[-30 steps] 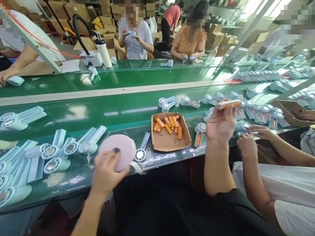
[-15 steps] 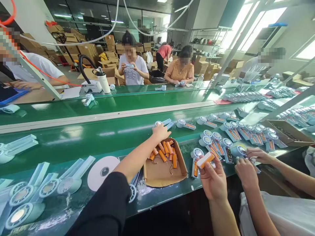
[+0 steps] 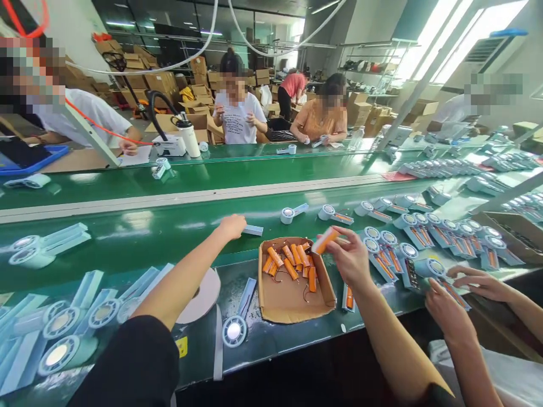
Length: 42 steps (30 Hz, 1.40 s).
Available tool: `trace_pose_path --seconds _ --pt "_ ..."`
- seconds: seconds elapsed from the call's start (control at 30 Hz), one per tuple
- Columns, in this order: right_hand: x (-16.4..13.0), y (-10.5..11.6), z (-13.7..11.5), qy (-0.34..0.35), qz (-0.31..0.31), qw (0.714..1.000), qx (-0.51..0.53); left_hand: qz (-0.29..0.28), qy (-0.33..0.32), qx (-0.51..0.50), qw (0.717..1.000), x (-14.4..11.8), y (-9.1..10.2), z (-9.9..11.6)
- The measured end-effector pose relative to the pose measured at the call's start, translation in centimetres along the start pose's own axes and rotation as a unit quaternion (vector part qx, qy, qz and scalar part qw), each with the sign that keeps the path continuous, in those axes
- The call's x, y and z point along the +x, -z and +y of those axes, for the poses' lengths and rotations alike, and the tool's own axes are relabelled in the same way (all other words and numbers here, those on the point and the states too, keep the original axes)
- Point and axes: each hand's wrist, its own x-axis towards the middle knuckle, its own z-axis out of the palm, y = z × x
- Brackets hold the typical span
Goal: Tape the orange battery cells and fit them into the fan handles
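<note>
Left hand (image 3: 231, 226) reaches out over the green conveyor belt (image 3: 127, 226), fingers curled down on the end of a pale-blue handle shell (image 3: 253, 230) lying flat on the belt; whether it actually grips or just touches, cannot tell. Right hand (image 3: 350, 257) is raised just right of the cardboard tray (image 3: 292, 297), pinching an orange-and-white battery cell (image 3: 324, 241) between thumb and fingertips, above the belt, not resting on anything. Tray holds loose orange cells (image 3: 292, 263) with thin wires. Handle shell looks like light, stiff, smooth plastic, likely slippery; best taken across its long sides. Battery cell looks small, rigid and light, wrap slick; hold the body, not the fragile-looking leads. A co-worker's hands (image 3: 466, 294) work at right.
</note>
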Motion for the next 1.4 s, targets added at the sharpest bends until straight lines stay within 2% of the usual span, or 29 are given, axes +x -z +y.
trace_pose_path --seconds 0.07,0.1,0.2,0.27,0.4,0.67,0.83,0.9,0.97,1.03,1.1,1.17,1.23,1.33,1.4 --pt "3.0 -4.2 1.1 0.009 -0.096 0.99 -0.098 -0.019 0.007 -0.019 1.0 -0.1 -0.5 -1.4" --pt "4.4 -6.3 1.8 0.019 -0.145 0.975 -0.168 -0.027 0.006 -0.029 0.999 0.0 -0.7 -1.8" --pt "7.6 -11.3 3.9 0.049 -0.262 0.899 -0.348 -0.037 -0.003 -0.059 0.998 0.5 -1.0 -2.2" --pt "8.8 -13.4 5.1 0.06 -0.303 0.864 -0.398 -0.029 -0.005 -0.078 0.997 0.7 -1.2 -2.2" --pt "9.8 -15.1 6.5 0.081 -0.358 0.802 -0.471 0.009 0.008 -0.112 0.994 1.0 -1.9 -2.2" --pt "10.2 -15.8 6.9 0.089 -0.434 0.659 -0.608 0.055 0.044 -0.154 0.986 2.2 -3.0 -1.1" --pt "10.5 -17.4 6.8 0.077 -0.471 0.595 -0.647 0.065 0.059 -0.182 0.979 2.4 -3.1 -0.3" --pt "10.9 -18.2 6.4 0.073 -0.479 0.586 -0.649 0.07 0.065 -0.193 0.977 2.6 -2.7 0.1" --pt "11.2 -18.6 5.5 0.071 -0.479 0.59 -0.645 0.079 0.069 -0.205 0.973 2.5 -1.9 0.7" --pt "11.2 -18.1 4.1 0.075 -0.465 0.612 -0.635 0.1 0.074 -0.214 0.969 1.7 -1.0 1.3" --pt "10.3 -16.3 2.4 0.081 -0.433 0.647 -0.622 0.135 0.078 -0.22 0.963 -0.5 -0.5 1.6" --pt "8.5 -13.6 1.0 0.077 -0.398 0.679 -0.612 0.164 0.076 -0.222 0.958 -4.4 -1.0 1.5" --pt "6.0 -10.6 0.0 0.057 -0.373 0.697 -0.61 0.172 0.063 -0.225 0.957 -9.8 -2.8 0.7" --pt "2.3 -7.3 -0.3 0.014 -0.35 0.699 -0.624 0.155 0.034 -0.198 0.967 -18.5 -6.9 -1.3" --pt "0.8 -6.9 0.1 -0.009 -0.331 0.691 -0.642 0.11 0.038 -0.141 0.983 -23.0 -9.6 -2.5"
